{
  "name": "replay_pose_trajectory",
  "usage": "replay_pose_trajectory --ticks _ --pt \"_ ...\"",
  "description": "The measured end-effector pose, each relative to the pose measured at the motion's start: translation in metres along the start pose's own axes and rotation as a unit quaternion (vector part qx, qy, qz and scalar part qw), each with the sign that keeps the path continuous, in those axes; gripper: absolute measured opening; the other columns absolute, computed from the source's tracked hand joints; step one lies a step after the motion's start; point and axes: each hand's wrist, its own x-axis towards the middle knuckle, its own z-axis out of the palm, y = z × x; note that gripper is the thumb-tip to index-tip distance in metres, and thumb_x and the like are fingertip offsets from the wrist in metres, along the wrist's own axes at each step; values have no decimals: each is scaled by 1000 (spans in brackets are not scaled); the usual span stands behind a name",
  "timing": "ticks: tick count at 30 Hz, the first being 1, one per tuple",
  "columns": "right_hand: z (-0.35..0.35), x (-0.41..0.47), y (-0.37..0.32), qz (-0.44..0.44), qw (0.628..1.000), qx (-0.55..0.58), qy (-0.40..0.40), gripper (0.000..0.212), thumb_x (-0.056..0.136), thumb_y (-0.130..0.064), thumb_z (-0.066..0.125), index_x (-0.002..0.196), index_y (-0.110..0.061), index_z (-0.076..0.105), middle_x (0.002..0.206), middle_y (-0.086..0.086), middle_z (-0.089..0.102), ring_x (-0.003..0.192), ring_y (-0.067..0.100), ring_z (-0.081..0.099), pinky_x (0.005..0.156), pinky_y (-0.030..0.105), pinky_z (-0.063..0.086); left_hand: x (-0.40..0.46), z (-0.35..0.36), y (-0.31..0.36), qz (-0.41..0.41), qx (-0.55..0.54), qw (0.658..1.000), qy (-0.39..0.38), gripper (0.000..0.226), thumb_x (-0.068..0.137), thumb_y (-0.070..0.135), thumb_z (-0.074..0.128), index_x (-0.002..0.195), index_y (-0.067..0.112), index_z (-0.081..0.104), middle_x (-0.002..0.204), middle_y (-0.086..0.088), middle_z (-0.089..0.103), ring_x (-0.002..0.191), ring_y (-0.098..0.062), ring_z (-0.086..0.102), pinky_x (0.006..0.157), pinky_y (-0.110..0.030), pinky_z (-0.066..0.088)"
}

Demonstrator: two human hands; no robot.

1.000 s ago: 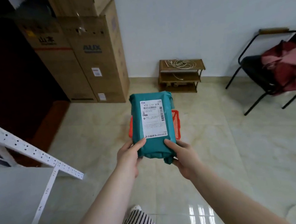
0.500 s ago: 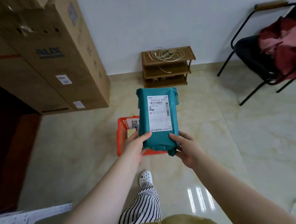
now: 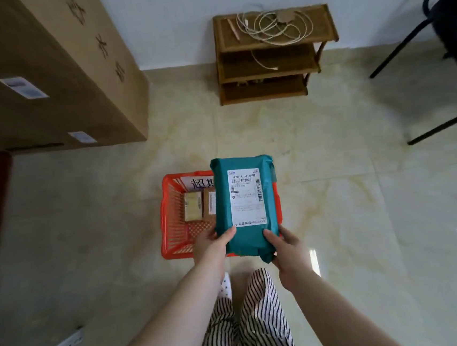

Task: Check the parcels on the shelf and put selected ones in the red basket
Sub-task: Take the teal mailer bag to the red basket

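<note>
- Your left hand (image 3: 211,244) and right hand (image 3: 286,246) grip the teal parcel (image 3: 245,204) by its near end, above the red basket (image 3: 174,220)
- Next, I'd judge: lower it beside the small boxes (image 3: 198,209) inside

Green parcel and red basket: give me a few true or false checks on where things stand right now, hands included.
1. Both hands hold the green parcel at its near end. True: the left hand and the right hand each grip a near corner.
2. The parcel's white label faces up towards the camera. True.
3. The red basket holds nothing. False: at least two small brown boxes lie inside it.
4. The parcel already rests on the basket floor. False: it is held above the basket, covering the basket's right part.
5. The basket stands on the wooden rack. False: it stands on the tiled floor, and the rack is further off by the wall.
</note>
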Motion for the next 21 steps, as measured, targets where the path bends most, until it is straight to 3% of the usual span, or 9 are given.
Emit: replay_pose_trajectory --ticks 3,6,9,11,13,16,18,21 --pt "11 73 37 13 999 -43 13 47 91 -12 66 137 -14 55 116 11 68 101 29 68 68 34 57 69 12 -33 4 31 999 34 28 68 31 83 93 25 71 93 2 73 88 -23 68 88 -41 56" --pt "23 152 75 24 996 -80 26 47 95 -13 61 141 -17 51 127 12 63 107 33 65 54 28 54 146 26 -70 8 47 997 56 25 78 23 78 101 19 70 90 4 69 80 -15 64 74 -29 51" --pt "29 220 106 31 993 -104 53 52 97 -14 59 147 -19 44 135 9 56 113 28 60 63 29 55 215 39 -104 14 83 995 51 32 81 26 75 111 15 71 99 -2 72 83 -17 65 63 -21 45" --pt "28 263 127 36 989 -128 61 52 98 -16 57 148 -20 41 138 9 56 113 28 61 75 37 59 257 49 -126 17 101 994 36 31 83 25 73 112 15 71 102 -2 73 80 -15 64 60 -17 44" --pt "28 302 143 36 984 -157 76 52 98 -17 55 148 -18 41 136 11 58 111 31 63 82 44 59 293 61 -142 13 104 994 27 31 83 24 73 113 14 70 106 -5 73 84 -18 67 68 -22 51" --pt "26 347 162 38 976 -194 91 49 98 -18 55 146 -19 44 130 11 62 100 31 67 80 50 59 332 77 -165 -9 93 995 32 36 84 24 72 119 14 68 113 -6 71 97 -25 68 85 -36 55" --pt "24 370 173 41 971 -211 102 47 98 -19 55 144 -22 45 124 10 64 92 29 68 75 48 61 351 86 -177 -26 74 996 42 37 85 22 71 120 13 66 113 -8 70 99 -27 67 86 -39 56" --pt "20 400 190 40 967 -228 112 48 97 -20 56 144 -26 45 126 9 63 96 30 68 76 49 61 375 96 -193 -41 72 995 49 37 86 22 70 121 13 65 115 -10 69 100 -29 66 88 -43 56"
